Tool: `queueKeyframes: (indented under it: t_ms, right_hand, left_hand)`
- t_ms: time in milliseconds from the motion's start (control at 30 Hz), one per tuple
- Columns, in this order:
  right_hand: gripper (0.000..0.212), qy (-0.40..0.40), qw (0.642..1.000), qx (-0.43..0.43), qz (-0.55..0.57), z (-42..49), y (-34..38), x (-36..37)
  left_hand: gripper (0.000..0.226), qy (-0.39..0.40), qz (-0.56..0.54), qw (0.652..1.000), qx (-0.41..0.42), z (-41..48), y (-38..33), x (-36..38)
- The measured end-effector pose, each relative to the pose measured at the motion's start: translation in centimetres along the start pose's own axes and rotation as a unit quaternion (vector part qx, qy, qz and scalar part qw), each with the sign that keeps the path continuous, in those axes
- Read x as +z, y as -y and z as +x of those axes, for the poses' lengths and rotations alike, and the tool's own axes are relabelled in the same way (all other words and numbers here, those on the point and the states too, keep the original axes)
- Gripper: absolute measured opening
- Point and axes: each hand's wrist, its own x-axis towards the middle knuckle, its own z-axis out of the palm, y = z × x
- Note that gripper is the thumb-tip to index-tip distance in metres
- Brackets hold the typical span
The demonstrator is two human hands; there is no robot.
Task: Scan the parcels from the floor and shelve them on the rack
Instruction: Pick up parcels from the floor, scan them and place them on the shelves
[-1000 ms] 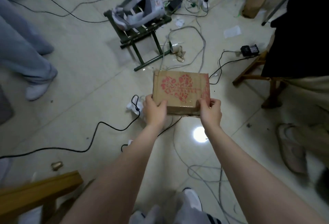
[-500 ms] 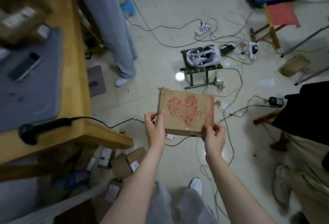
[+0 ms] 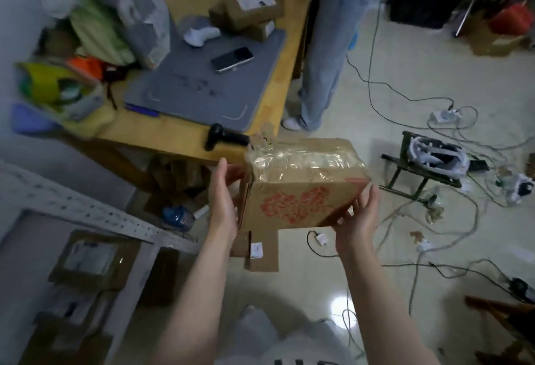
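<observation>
I hold a brown cardboard parcel with a red heart print and a tape-covered top in mid-air at the centre. My left hand presses flat against its left side, fingers straight. My right hand cups its lower right corner, thumb on the printed face and fingers up the right side. A black handheld scanner lies on the wooden table, just left of the parcel's top. The grey metal rack is at lower left, with parcels on a shelf. More parcels lie on the floor below my hands.
On the table are a grey mat, a phone, boxes and bags. A person in jeans stands at the table's far side. Cables cross the floor on the right around a small green stool carrying a headset.
The view has swung left from the floor to the table and rack. The parcel has tipped, so its taped top now shows. My left hand has gone from gripping its edge to lying flat on its side.
</observation>
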Motion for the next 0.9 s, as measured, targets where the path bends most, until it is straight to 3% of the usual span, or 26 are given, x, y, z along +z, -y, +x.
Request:
queueKeyframes:
  t_ms: [100,200,267,400,467,533,633,733,833,900]
  right_hand:
    - [0.055,0.053,0.998,0.012,-0.030,-1.6,-1.4,4.6]
    - [0.062,0.114,0.992,0.032,-0.041,-3.4,-2.0,9.1]
    - [0.061,0.163,0.985,0.033,-0.049,-4.1,-2.2,11.7]
    - [0.034,0.259,0.963,0.051,-0.044,-4.1,-1.9,15.2]
    - [0.025,0.286,0.954,0.072,-0.048,-3.7,-1.5,16.3]
    - [0.016,0.306,0.947,0.077,-0.062,-3.0,-1.3,17.2]
    - [0.012,0.336,0.935,0.081,-0.077,-1.5,-0.9,18.3]
    - [0.019,0.382,0.917,0.092,-0.069,0.5,0.3,19.8]
    - [0.027,0.427,0.896,0.092,-0.074,2.5,1.5,21.5]
    - [0.034,0.440,0.888,0.092,-0.100,3.7,2.0,22.2]
  left_hand:
    - [0.067,-0.025,-0.035,0.998,0.040,1.3,-3.9,-4.0]
    - [0.038,-0.071,-0.050,0.991,0.107,1.4,-6.4,-7.6]
    - [0.042,-0.114,-0.039,0.982,0.144,1.2,-7.4,-9.3]
    - [0.040,-0.210,-0.143,0.956,0.149,1.2,-9.0,-11.0]
    - [0.052,-0.248,-0.160,0.939,0.174,1.5,-9.2,-11.1]
    - [0.047,-0.289,-0.176,0.923,0.186,1.5,-9.4,-10.6]
    - [0.049,-0.353,-0.158,0.910,0.149,1.9,-9.2,-9.6]
    - [0.098,-0.311,-0.204,0.927,0.046,1.9,-8.7,-8.4]
    - [0.061,-0.215,-0.215,0.953,-0.002,1.1,-9.1,-6.5]
    - [0.057,-0.178,-0.223,0.958,-0.019,1.2,-8.7,-5.9]
